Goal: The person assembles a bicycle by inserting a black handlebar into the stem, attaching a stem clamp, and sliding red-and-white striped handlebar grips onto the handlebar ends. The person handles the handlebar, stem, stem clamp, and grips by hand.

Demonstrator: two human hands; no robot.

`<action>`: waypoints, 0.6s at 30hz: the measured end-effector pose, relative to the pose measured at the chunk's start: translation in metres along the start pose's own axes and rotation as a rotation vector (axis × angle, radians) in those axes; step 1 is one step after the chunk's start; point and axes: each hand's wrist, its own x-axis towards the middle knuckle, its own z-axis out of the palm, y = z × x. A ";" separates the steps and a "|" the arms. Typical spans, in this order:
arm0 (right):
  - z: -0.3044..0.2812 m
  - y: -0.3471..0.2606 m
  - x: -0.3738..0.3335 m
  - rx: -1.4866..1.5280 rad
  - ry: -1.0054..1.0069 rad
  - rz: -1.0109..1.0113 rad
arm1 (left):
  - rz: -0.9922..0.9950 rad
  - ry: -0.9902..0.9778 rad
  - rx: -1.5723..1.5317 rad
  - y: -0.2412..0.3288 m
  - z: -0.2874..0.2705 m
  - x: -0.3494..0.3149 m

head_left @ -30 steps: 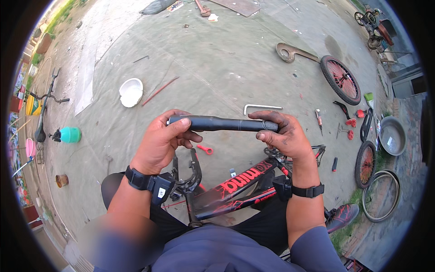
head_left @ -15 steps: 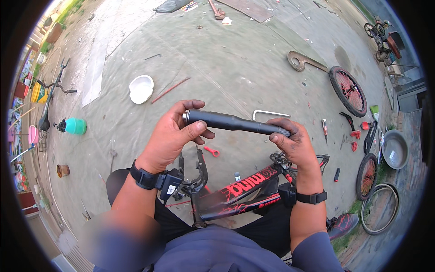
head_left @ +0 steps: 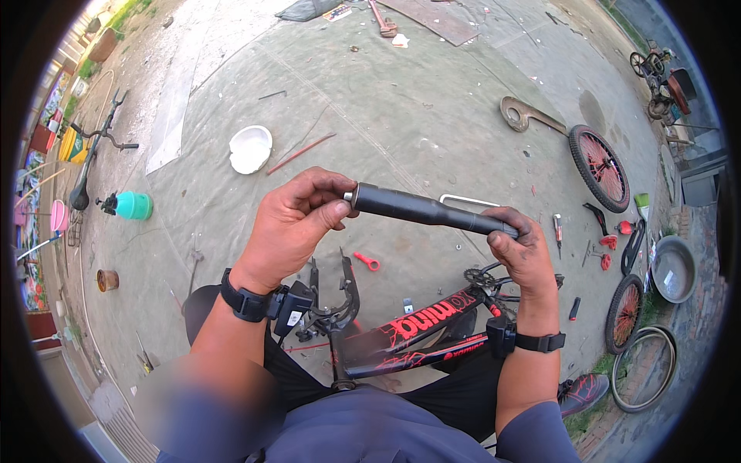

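A black stepped tube, wide at one end and narrower at the other, is held across my front, tilted slightly down to the right. My left hand has thumb and fingers closed at its wide end, around a small silver tip. At the narrow end, my right hand grips the tube between thumb and fingers, partly hiding that end. Below both hands, a black and red bicycle frame with its fork lies across the ground by my legs.
A red ring-ended tool and a silver bent bar lie just past the frame. Two bicycle wheels, a grey basin and a large hooked wrench are at right. A white bowl and green spray bottle sit at left.
The tube has shifted right, and my right hand has moved right and slightly down with it. My left fingers have slid off the wide body onto its silver tip.
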 end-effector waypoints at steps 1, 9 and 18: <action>-0.001 0.002 0.001 -0.013 -0.005 -0.017 | 0.005 -0.002 0.004 0.000 0.000 0.000; -0.005 0.003 0.000 -0.015 -0.021 -0.033 | 0.058 0.012 0.079 -0.003 -0.001 0.001; -0.005 0.002 0.001 0.019 -0.039 -0.025 | 0.042 0.020 0.090 0.000 0.001 0.000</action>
